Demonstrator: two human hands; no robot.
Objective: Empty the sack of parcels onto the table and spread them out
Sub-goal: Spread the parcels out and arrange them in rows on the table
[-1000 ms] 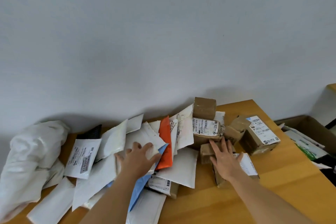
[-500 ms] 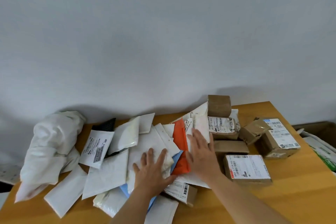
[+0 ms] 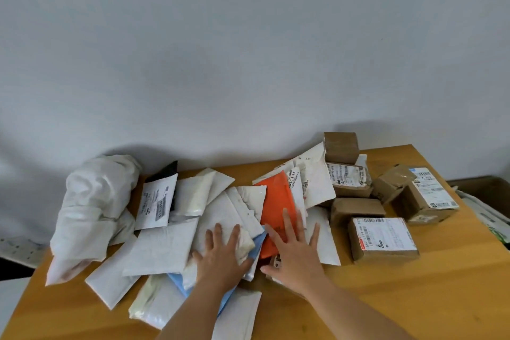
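right hand (image 3: 296,255) shifted onto orange mailer (image 3: 274,203) | left hand (image 3: 222,255) flat, fingers spread

Table (image 3: 414,298) looks like smooth, matt yellowish wood, the crumpled sack (image 3: 91,210) is soft white woven-looking plastic, the white mailers (image 3: 162,251) and the orange one (image 3: 276,201) are slightly glossy wrinkled plastic, and the boxes (image 3: 383,239) are matt brown cardboard with shiny tape and paper labels.

a wooden table (image 3: 414,298) holds a pile of white mail bags (image 3: 162,251) in the middle, a crumpled white sack (image 3: 91,207) near the left edge, and brown boxes (image 3: 383,239) toward the far right corner.
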